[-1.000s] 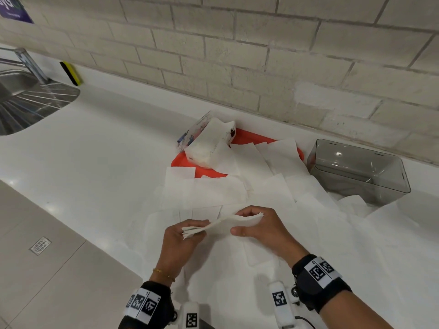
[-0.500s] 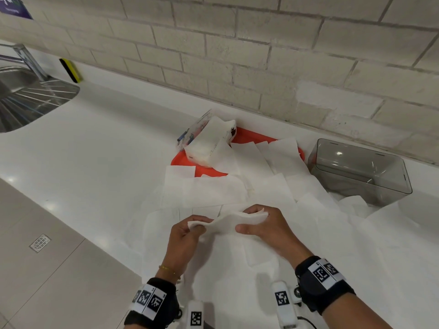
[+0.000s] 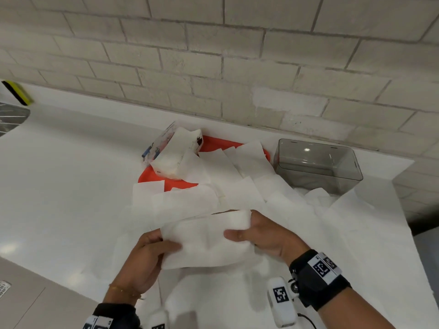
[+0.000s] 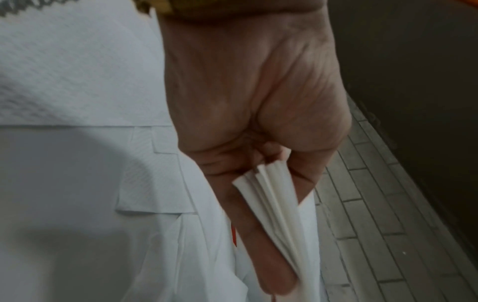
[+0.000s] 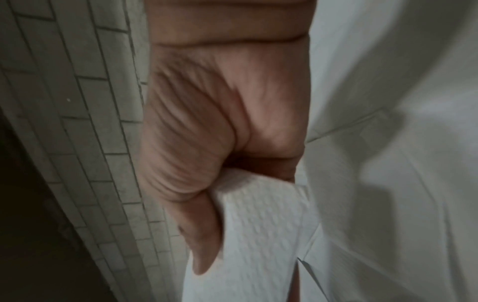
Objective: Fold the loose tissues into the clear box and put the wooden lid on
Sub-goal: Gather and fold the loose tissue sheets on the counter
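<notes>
A folded stack of white tissues [image 3: 206, 238] is held up above the counter, its broad face turned toward me. My left hand [image 3: 152, 250] pinches its left end, with thumb on top. In the left wrist view the layered edges of the tissue stack [image 4: 274, 206] show between thumb and fingers. My right hand [image 3: 261, 233] pinches the right end, and the tissue stack [image 5: 258, 235] fills the right wrist view below the thumb. The clear box [image 3: 318, 165] stands empty at the back right by the wall. Loose tissues [image 3: 194, 200] cover the counter. No wooden lid is in view.
An opened tissue pack [image 3: 175, 153] lies on a red tray [image 3: 213, 144] at the back, half covered by sheets. A brick wall [image 3: 237, 67] runs behind. A sink drainer [image 3: 11, 117] and a yellow sponge [image 3: 17, 92] are far left. The counter's edge drops to the floor [image 3: 35, 293].
The tissue stack was held edge-on a second ago; both hands have lifted it and tilted its flat face up toward me. The view has moved closer to the wall.
</notes>
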`<control>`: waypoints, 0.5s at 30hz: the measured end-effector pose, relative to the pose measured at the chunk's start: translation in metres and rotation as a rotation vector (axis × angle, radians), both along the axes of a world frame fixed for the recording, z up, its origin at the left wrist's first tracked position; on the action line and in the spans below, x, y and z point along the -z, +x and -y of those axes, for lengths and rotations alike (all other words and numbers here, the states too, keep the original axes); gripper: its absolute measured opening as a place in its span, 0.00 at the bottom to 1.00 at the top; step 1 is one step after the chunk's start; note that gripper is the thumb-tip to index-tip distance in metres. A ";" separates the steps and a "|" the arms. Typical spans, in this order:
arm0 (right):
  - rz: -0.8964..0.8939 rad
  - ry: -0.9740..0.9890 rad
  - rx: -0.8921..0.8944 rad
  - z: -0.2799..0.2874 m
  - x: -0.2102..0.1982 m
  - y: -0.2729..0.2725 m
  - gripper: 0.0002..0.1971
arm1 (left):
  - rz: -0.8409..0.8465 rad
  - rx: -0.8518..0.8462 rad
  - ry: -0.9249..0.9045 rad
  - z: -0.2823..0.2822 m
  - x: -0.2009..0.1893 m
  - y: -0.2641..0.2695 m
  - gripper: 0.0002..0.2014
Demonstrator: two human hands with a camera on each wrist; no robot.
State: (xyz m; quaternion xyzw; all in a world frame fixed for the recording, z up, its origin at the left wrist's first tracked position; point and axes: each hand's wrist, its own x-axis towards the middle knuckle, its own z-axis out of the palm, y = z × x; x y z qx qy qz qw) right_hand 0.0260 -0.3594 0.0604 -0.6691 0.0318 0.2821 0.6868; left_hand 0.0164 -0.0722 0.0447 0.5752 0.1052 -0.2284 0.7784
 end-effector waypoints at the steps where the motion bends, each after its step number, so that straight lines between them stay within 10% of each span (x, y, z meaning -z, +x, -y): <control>1: -0.009 -0.030 0.013 0.005 -0.001 -0.003 0.18 | -0.014 0.027 -0.007 0.001 -0.001 0.001 0.15; 15: -0.001 -0.005 0.153 0.088 -0.004 -0.029 0.17 | 0.000 0.209 0.079 0.073 -0.009 0.025 0.12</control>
